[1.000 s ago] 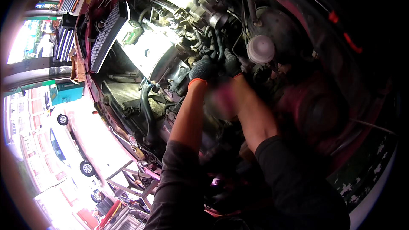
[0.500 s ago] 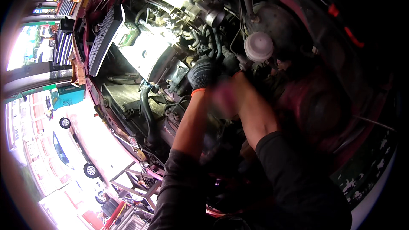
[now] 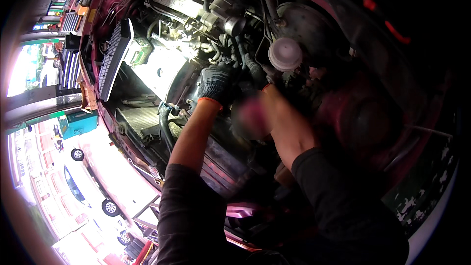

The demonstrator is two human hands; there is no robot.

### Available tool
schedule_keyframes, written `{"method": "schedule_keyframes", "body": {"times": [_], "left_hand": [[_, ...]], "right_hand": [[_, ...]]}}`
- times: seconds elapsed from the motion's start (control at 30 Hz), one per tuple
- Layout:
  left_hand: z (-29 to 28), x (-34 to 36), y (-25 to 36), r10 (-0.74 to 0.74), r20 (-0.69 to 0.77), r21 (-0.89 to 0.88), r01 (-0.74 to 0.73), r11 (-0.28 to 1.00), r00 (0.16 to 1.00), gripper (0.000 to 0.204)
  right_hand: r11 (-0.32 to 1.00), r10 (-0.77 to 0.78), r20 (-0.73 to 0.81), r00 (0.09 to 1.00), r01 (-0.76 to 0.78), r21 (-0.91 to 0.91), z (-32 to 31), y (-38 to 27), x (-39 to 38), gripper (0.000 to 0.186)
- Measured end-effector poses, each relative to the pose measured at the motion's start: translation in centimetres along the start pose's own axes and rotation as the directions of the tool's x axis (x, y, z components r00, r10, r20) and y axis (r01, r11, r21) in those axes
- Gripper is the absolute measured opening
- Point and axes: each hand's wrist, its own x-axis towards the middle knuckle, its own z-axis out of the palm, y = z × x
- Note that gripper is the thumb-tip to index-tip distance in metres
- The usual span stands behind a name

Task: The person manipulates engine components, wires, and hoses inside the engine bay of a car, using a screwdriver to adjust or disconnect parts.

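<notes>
Both my hands reach into a car's engine bay, in dark knitted gloves with orange cuffs. My left hand [image 3: 214, 82] rests among the hoses beside the engine, fingers curled down; what they close on is hidden. Just right of it, my right hand [image 3: 257, 77] reaches down next to a ribbed dark hose [image 3: 251, 64], its fingers lost in shadow. A round white reservoir cap [image 3: 285, 54] stands to the right of my right hand. Beyond my hands lies a round metal throttle-like part [image 3: 234, 25].
A brightly lit pale surface [image 3: 159, 71] lies left of my hands, near a dark gridded panel [image 3: 114, 61]. The radiator [image 3: 142, 115] and a black hose [image 3: 166, 127] are at lower left. A large round black housing [image 3: 306, 24] stands at the back right. Parked cars show outside.
My left hand has shifted left, away from my right hand, and its forearm has swung left too. My right hand stays low among the hoses. The view has tilted slightly.
</notes>
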Motion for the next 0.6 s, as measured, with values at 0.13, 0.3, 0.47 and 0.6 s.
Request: {"method": "schedule_keyframes", "body": {"times": [0.13,0.3,0.47,0.6], "left_hand": [[0.8,0.9,-0.8,0.06,-0.018,0.011,-0.06,0.998,0.998,0.032],[1.5,1.1,-1.6,0.018,-0.113,-0.106,-0.03,0.994,0.993,0.033],[1.2,2.0,0.0,-0.08,-0.021,-0.282,0.071,0.957,0.997,0.031],[2.5,2.2,-1.5,-0.143,-0.047,-0.25,0.127,0.96,0.989,0.028]], "right_hand": [[1.0,0.01,-0.011,1.0,-0.011,-0.016,-0.4,0.1,-0.3,0.03],[0.999,0.031,0.016,0.999,-0.03,-0.026,1.8,-0.7,1.4,0.029],[0.999,0.033,-0.012,0.999,-0.033,-0.034,4.4,-5.2,3.2,0.028],[1.0,-0.01,0.171,0.985,0.015,-0.025,4.5,-4.2,3.6,0.027]]}}
